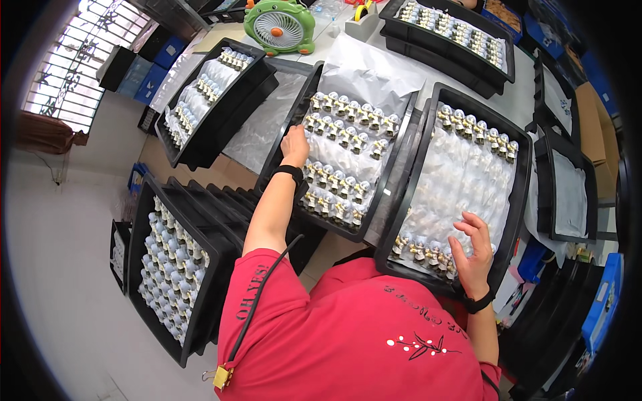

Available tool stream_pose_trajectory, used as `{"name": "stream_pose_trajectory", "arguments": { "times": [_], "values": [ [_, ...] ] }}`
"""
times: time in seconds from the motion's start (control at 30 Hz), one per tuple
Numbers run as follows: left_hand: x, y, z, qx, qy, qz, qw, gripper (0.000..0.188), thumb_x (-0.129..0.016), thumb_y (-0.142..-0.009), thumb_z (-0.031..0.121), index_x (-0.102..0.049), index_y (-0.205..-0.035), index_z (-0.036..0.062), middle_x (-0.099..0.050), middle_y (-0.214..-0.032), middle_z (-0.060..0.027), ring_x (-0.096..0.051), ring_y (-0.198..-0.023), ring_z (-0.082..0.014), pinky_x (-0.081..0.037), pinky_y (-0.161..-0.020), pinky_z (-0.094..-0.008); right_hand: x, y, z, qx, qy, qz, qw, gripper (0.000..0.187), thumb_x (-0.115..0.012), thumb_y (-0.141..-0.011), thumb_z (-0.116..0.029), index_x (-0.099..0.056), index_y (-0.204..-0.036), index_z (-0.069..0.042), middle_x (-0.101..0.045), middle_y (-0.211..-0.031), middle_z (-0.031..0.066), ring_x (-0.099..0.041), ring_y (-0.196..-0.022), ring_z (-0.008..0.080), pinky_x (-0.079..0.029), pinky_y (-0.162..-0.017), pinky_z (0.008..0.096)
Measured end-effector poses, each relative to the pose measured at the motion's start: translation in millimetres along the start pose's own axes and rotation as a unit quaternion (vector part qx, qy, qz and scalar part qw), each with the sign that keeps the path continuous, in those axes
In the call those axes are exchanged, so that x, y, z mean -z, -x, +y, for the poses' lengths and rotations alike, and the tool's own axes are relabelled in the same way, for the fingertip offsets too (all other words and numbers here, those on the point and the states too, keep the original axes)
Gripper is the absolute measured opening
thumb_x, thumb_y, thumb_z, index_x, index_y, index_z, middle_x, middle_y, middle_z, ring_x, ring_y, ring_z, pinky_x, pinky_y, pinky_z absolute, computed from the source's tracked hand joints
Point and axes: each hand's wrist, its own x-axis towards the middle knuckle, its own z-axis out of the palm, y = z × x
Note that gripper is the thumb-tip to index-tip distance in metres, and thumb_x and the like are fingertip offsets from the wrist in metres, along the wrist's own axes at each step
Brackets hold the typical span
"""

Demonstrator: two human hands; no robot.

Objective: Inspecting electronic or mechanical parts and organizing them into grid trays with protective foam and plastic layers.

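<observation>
Two black trays of small bagged figurines sit side by side at the centre of the frame. On the middle tray [332, 230], the left hand [295, 145] rests at the left end of a figurine row [344, 137], fingers curled onto the little figures; what it pinches, if anything, cannot be told. On the right tray [516, 200], the right hand [473, 248] lies spread, fingers apart, over the near row of figurines [421, 250] at lower right. Another filled tray [150, 294] stands at lower left, one more [175, 144] at upper left. A green fan [279, 27] sits at the top.
</observation>
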Motion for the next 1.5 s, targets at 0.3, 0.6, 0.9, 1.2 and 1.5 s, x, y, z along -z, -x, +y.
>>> {"name": "stream_pose_trajectory", "arguments": {
  "times": [0.3,0.6,0.9,1.2,1.5],
  "values": [
    [4.5,-3.9,3.4,-0.007,-0.057,-0.021,0.998,0.015,-0.05,-0.082,0.004,-0.058,-0.095,0.0043,-0.058,-0.101,-0.0156,-0.062,-0.089,-0.0356,-0.05,-0.075,-0.0429,-11.9,-6.2,-7.2,0.004,-0.001,-0.03,1.0,0.026,-0.065,-0.073,-0.001,-0.06,-0.098,-0.004,-0.055,-0.111,0.0125,-0.055,-0.102,0.0282,-0.044,-0.086,0.0341],
    [10.3,6.3,10.5,0.043,-0.045,-0.034,0.997,0.025,-0.057,-0.081,0.01,-0.055,-0.106,0.0074,-0.056,-0.105,-0.0143,-0.06,-0.094,-0.0346,-0.05,-0.075,-0.0428,-3.2,-4.5,1.4,0.013,0.02,-0.065,0.998,0.026,-0.066,-0.073,-0.002,-0.06,-0.098,-0.004,-0.055,-0.11,0.0124,-0.055,-0.102,0.0284,-0.044,-0.085,0.0338],
    [34.9,24.2,32.1,0.057,0.021,-0.057,0.997,0.043,-0.066,-0.077,0.023,-0.054,-0.116,0.0102,-0.054,-0.113,-0.0153,-0.055,-0.101,-0.0361,-0.046,-0.083,-0.0456,11.2,-14.8,16.0,0.001,-0.025,-0.082,0.996,0.024,-0.065,-0.074,-0.002,-0.06,-0.097,-0.003,-0.061,-0.099,0.0104,-0.059,-0.09,0.0241,-0.046,-0.078,0.0306],
    [26.0,56.4,25.9,0.042,0.086,-0.019,0.995,0.044,-0.068,-0.074,0.023,-0.058,-0.115,0.0085,-0.054,-0.117,-0.0155,-0.053,-0.107,-0.0327,-0.043,-0.09,-0.0401,23.8,-71.4,30.4,-0.156,-0.326,-0.206,0.91,0.025,-0.062,-0.083,-0.011,-0.059,-0.106,0.0,-0.061,-0.101,0.005,-0.056,-0.093,0.0116,-0.044,-0.081,0.0239],
    [37.0,-92.5,58.7,-0.024,0.304,0.036,0.952,0.046,-0.068,-0.072,0.024,-0.058,-0.112,0.0018,-0.061,-0.107,-0.0196,-0.058,-0.101,-0.0306,-0.046,-0.087,-0.0369,-25.3,-221.1,58.7,-0.232,-0.618,-0.155,0.735,0.029,-0.059,-0.087,-0.013,-0.054,-0.113,-0.002,-0.059,-0.105,0.0068,-0.057,-0.091,0.0131,-0.048,-0.077,0.0237]
  ]
}}
